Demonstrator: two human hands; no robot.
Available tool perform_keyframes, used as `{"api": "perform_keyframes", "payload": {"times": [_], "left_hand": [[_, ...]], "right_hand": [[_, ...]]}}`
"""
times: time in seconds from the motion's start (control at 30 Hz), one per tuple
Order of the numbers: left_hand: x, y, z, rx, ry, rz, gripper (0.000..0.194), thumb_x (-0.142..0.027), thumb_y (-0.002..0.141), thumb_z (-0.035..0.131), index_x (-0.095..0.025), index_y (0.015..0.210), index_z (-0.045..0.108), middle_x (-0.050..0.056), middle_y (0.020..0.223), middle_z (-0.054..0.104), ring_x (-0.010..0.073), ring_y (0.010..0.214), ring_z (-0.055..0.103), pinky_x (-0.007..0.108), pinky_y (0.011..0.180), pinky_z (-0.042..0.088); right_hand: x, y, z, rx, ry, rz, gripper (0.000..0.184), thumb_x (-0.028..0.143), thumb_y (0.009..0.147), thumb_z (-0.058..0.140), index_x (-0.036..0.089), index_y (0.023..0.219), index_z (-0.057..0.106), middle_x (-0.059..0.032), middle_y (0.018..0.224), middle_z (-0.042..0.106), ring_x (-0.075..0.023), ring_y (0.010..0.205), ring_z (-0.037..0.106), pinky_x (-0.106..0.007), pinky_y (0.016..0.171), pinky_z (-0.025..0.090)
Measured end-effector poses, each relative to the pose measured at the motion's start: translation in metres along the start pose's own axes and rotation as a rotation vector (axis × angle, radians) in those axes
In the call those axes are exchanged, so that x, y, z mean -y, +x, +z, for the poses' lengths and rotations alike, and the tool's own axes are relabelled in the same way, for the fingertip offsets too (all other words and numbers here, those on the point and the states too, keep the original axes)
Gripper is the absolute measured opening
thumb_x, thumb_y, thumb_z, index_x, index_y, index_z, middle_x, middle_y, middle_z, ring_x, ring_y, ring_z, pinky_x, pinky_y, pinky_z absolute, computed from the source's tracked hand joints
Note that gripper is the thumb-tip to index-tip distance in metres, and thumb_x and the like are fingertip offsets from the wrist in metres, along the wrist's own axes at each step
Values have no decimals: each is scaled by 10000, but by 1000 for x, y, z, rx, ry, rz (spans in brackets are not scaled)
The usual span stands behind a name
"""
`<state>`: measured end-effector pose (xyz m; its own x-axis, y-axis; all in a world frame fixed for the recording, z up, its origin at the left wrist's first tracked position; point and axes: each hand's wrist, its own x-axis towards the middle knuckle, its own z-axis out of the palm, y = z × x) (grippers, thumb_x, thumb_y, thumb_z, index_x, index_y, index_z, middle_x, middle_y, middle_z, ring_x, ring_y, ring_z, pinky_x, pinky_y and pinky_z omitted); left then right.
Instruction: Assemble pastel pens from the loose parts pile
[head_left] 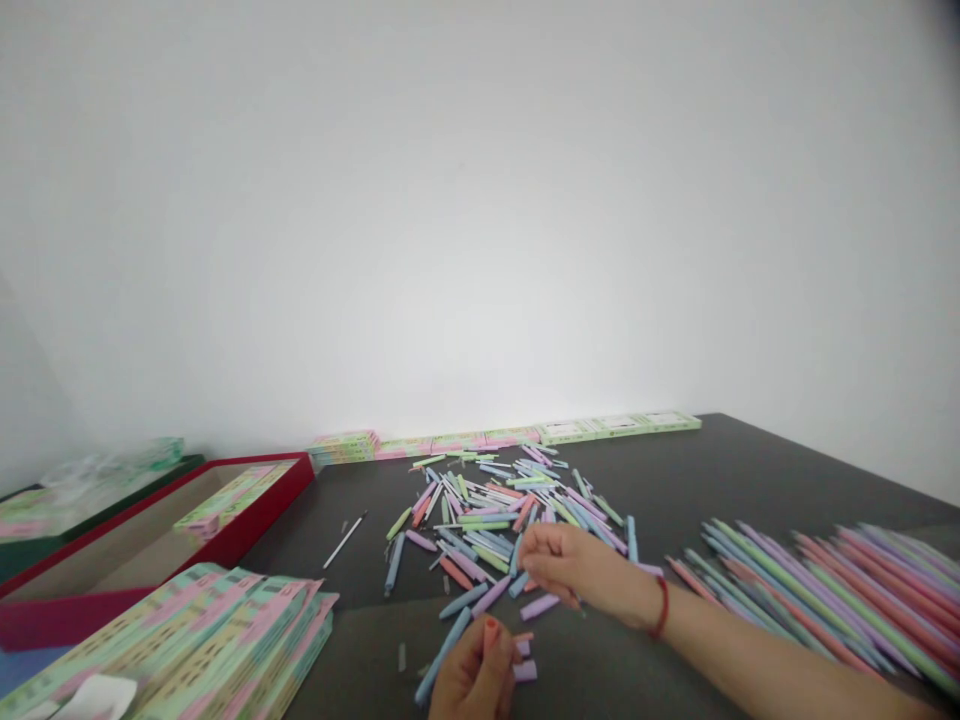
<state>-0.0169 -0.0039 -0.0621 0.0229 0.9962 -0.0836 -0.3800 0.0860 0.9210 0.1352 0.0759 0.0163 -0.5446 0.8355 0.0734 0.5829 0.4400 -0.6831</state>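
Note:
A loose heap of short pastel sticks [480,525] in blue, pink, green and lilac lies on the dark tabletop [720,470]. My right hand [574,570], with a red band at the wrist, hovers at the heap's lower right edge. Its fingers are bunched together, and nothing shows clearly between them. My left hand [472,672] sits low at the bottom of the view, curled, with red-painted nails. Beside it lie a long blue stick [442,655] and short pink pieces [525,671]. Whether that hand holds anything is hidden.
Long pastel sticks [817,600] lie side by side at the right. Stacks of printed pink-and-green sheets [187,645] sit at the lower left, next to a red box [247,520]. A dark green box [30,540] is further left, and printed packets [592,429] line the far edge.

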Motion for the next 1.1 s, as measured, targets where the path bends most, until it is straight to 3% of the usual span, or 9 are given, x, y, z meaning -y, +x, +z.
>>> {"api": "perform_keyframes", "payload": {"times": [0.07, 0.1, 0.23, 0.43, 0.6, 0.7, 0.8, 0.93, 1.1], "left_hand": [[1, 0, -1, 30, 25, 11, 511, -653, 635, 647, -176, 618, 463, -108, 505, 297, 38, 434, 135, 213, 440, 53], [1, -1, -1, 43, 53, 11, 500, -646, 652, 638, -179, 625, 461, -113, 496, 285, 39, 430, 135, 214, 437, 54], [-4, -6, -2, 105, 208, 56, 481, -642, 686, 609, -193, 633, 447, -114, 488, 264, 49, 426, 163, 212, 426, 76], [-12, -11, -4, 167, 399, 111, 442, -638, 738, 547, -210, 668, 464, -108, 492, 238, 70, 426, 173, 214, 421, 129], [-8, -10, -3, 142, 604, 298, 469, -645, 766, 481, -206, 611, 429, -69, 574, 300, 103, 530, 273, 229, 502, 248], [-6, -11, -1, 174, 766, 360, 400, -540, 830, 440, -212, 607, 385, -67, 578, 296, 113, 547, 285, 245, 530, 251], [-7, -12, 0, 187, 891, 371, 313, -415, 834, 452, -220, 610, 353, -73, 569, 288, 115, 540, 286, 250, 525, 235], [-6, -11, -1, 193, 892, 335, 276, -381, 830, 439, -222, 619, 357, -70, 578, 313, 118, 550, 310, 246, 533, 244], [-3, -10, 1, 203, 919, 305, 257, -329, 811, 461, -220, 602, 360, -71, 546, 318, 117, 531, 301, 254, 520, 227]], "right_hand": [[2, -38, 13, 36, 386, 85, 135, 263, 846, 446, 161, 816, 529, 88, 519, 444, -41, 355, 347, -145, 337, 302], [1, -51, 18, 25, 471, 110, 120, 257, 825, 460, 160, 804, 527, 84, 527, 450, -39, 356, 341, -144, 333, 290], [1, -74, 33, -21, 593, 105, 164, 173, 787, 435, 149, 896, 555, 41, 633, 558, -43, 410, 428, -134, 359, 329], [5, -76, 39, -92, 503, 43, 142, 126, 766, 457, 153, 857, 562, 31, 638, 595, -52, 447, 478, -121, 369, 333], [-3, -78, 44, -48, 492, 19, 240, 144, 802, 448, 162, 1010, 566, 27, 672, 606, -60, 455, 497, -134, 392, 367], [-5, -79, 47, -39, 422, -27, 162, 153, 819, 458, 160, 928, 578, 24, 678, 612, -59, 472, 511, -138, 432, 382], [-5, -81, 49, -48, 360, -32, 130, 169, 847, 433, 162, 837, 563, 22, 667, 614, -60, 468, 511, -137, 429, 363], [-3, -84, 50, -14, 342, 20, 202, 201, 884, 375, 169, 811, 561, 29, 616, 577, -71, 452, 500, -151, 427, 351], [-6, -84, 51, -80, 33, -97, 281, 252, 887, 398, 180, 671, 563, 7, 612, 561, -109, 561, 508, -211, 571, 377]]}}
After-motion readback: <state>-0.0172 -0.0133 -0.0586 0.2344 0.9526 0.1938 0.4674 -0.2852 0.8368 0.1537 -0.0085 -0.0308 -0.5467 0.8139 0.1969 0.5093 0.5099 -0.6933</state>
